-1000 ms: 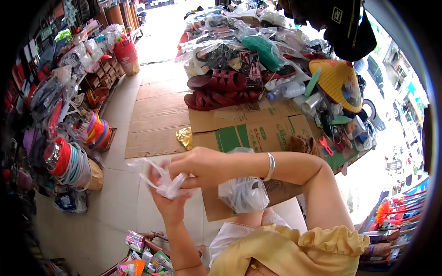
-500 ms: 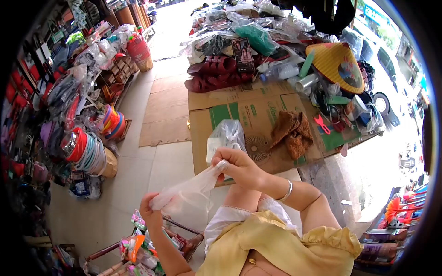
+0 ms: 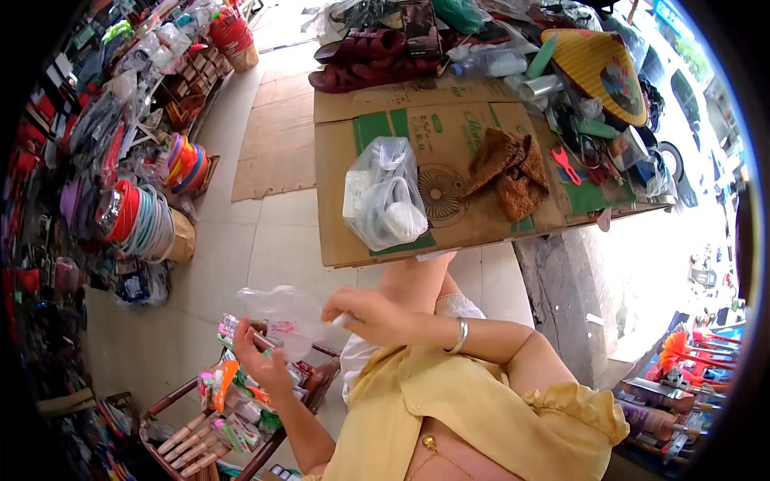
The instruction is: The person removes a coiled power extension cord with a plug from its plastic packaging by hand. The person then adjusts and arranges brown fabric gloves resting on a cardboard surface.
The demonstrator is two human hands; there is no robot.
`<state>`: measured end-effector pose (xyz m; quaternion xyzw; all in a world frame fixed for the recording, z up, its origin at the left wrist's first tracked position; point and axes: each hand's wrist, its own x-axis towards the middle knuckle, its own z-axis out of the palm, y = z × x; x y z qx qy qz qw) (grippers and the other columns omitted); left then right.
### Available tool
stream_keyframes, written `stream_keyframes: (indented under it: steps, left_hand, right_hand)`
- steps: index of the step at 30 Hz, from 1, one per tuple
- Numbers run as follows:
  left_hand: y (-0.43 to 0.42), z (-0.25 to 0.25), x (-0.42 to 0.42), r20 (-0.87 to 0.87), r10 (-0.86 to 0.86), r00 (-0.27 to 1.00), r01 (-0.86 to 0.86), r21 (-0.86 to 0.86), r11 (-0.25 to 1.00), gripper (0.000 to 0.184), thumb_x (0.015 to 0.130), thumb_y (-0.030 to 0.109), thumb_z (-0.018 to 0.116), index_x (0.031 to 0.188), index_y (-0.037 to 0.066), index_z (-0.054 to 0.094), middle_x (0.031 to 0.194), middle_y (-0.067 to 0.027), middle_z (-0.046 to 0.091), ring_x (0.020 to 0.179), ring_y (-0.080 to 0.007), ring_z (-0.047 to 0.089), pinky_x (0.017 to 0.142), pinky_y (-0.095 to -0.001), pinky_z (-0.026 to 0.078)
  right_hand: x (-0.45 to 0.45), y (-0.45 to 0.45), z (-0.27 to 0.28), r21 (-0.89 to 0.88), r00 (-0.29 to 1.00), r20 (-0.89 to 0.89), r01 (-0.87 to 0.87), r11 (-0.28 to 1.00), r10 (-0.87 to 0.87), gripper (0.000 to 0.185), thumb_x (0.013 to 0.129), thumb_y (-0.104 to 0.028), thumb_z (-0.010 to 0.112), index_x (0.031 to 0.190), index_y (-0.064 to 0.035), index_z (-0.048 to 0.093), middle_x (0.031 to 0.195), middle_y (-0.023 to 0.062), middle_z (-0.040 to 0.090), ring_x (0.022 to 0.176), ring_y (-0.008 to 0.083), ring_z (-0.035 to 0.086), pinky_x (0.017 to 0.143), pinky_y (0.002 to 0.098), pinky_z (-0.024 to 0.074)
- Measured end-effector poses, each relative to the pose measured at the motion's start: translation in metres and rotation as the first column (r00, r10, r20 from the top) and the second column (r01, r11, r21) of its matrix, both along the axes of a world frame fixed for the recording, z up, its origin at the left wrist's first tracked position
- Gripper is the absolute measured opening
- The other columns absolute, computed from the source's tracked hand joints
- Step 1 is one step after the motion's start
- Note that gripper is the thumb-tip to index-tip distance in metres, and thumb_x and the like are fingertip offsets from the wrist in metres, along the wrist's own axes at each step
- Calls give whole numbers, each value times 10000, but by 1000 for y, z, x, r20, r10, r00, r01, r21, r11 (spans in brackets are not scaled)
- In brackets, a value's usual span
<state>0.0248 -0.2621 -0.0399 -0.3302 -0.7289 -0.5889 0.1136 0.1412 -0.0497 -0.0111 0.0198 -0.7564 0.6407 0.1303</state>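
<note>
A thin clear plastic bag hangs spread out between my hands, above the floor. My right hand, with a silver bangle on its wrist, pinches the whitish bunched edge of this bag. Just below the bag's left side, my left hand is turned palm up with its fingers apart, and nothing shows in its grasp. Away from both hands, a filled translucent bag with white items inside rests on the cardboard-covered table. A brown cloth lies to its right.
Dark red sandals, a plastic bottle and a yellow conical hat sit along the table's far side. A rack of small packaged goods stands below my left hand. Crowded shelves line the left.
The view has tilted down. My hands have moved lower relative to the table. The bag, stretched between both hands before, now fans open, and my left hand has let go of its end.
</note>
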Motion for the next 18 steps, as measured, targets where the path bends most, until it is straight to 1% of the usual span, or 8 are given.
stream_keyframes:
  steps: [1, 3, 7, 10, 13, 15, 16, 18]
  left_hand:
    - [14, 5, 8, 4, 5, 1000, -5, 0, 1000, 547, 797, 179, 626, 1259, 15, 383, 1251, -131, 443, 1133, -240, 439, 964, -368, 347]
    - [39, 11, 16, 4, 51, 999, -45, -409, 912, 679, 742, 194, 654, 1315, 21, 334, 1314, -164, 406, 1180, -305, 414, 1016, -394, 288]
    - [49, -34, 2, 48, -34, 998, 51, -415, 908, 564, 722, 152, 644, 1236, 32, 448, 1203, -169, 509, 1111, -315, 469, 960, -394, 341]
    - [17, -85, -19, 295, 20, 955, 206, -714, 669, 361, 729, 118, 638, 1075, 32, 578, 978, -155, 613, 958, -302, 552, 827, -389, 419]
    - [-9, -98, -29, 250, 138, 958, 27, -560, 828, 188, 746, 78, 619, 924, 20, 634, 724, -95, 624, 716, -234, 599, 632, -347, 456]
    - [-25, -72, -31, 546, 326, 772, 57, -570, 820, 140, 755, 54, 617, 889, 14, 629, 651, -64, 599, 575, -152, 574, 525, -270, 442]
    - [-30, -63, -32, 548, 321, 772, 59, -566, 822, 140, 755, 54, 617, 889, 14, 629, 651, -64, 599, 575, -152, 574, 525, -270, 442]
    - [-37, -49, -30, 598, 297, 745, 125, -562, 818, 111, 726, 33, 651, 829, 9, 616, 621, -37, 588, 537, -91, 543, 512, -232, 430]
  right_hand:
    - [0, -6, -5, 98, 997, -57, -40, 994, 46, 180, 807, 43, 483, 970, -14, 532, 905, 93, 571, 899, 224, 557, 778, 322, 452]
    - [4, -10, -3, 55, 996, -33, -80, 995, 82, 256, 745, 53, 490, 972, -52, 544, 906, 106, 577, 906, 280, 544, 793, 363, 442]
    - [15, -6, -5, -72, 964, -23, -264, 962, 263, 290, 756, 42, 476, 1018, -57, 556, 947, 116, 584, 926, 274, 548, 816, 371, 435]
    - [30, 7, -12, -97, 923, 87, -366, 926, 374, 267, 771, 32, 472, 1004, -62, 562, 953, 109, 589, 916, 273, 551, 823, 368, 432]
    - [52, 32, -6, 261, 970, 60, -244, 934, 237, 260, 778, 39, 487, 1009, -53, 563, 1018, 107, 581, 988, 254, 535, 846, 363, 429]
    - [65, 57, 17, 286, 995, -77, -39, 957, 63, 301, 759, 73, 507, 1040, -28, 548, 1085, 113, 560, 1049, 247, 517, 878, 362, 421]
    - [66, 71, 30, 284, 982, -184, 99, 954, -47, 325, 757, 73, 517, 1066, -23, 542, 1099, 108, 553, 1056, 247, 512, 884, 359, 417]
    - [55, 89, 47, -72, 874, -280, 393, 917, -397, 414, 742, 85, 534, 1141, -23, 512, 1163, 97, 516, 1088, 230, 485, 905, 340, 394]
